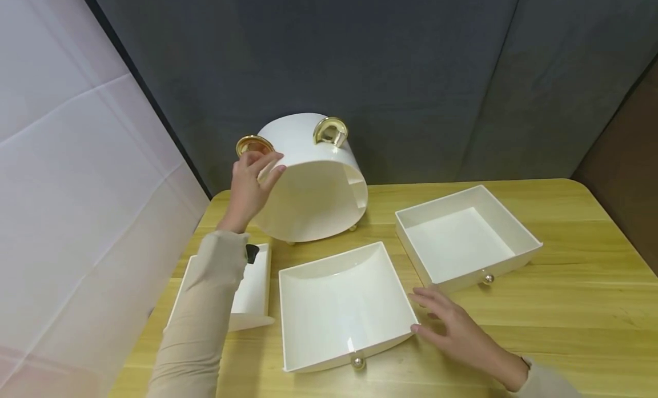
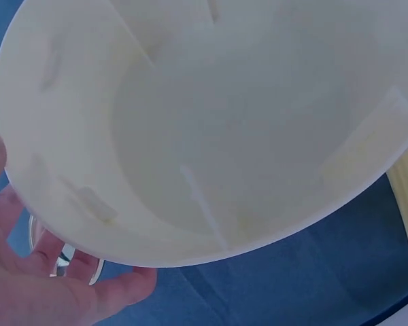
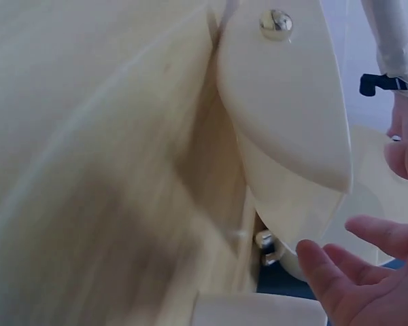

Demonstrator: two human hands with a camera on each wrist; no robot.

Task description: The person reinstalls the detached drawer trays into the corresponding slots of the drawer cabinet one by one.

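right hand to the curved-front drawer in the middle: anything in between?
Nothing visible. The right hand lies open on the table just right of the curved-front drawer, fingertips at its right front corner. The square drawer sits behind it, off that line. The left hand holds the cabinet shell.

The setting looks like a staged recording corner rather than a lived-in room. A light wooden table (image 1: 565,306) with rounded corners stands pushed against a dark grey fabric backdrop (image 1: 411,72) that hangs in soft folds across the whole rear of the view. On the left a white cloth sheet (image 1: 77,204) with faint crease lines screens off that side, and at the far right a strip of brown wall (image 1: 634,175) shows beside the backdrop. The only goods on the table are parts of one white plastic drawer organiser (image 1: 313,175) with gold trim, its drawers (image 1: 339,306) laid out separately, which suits a set prepared for filming.
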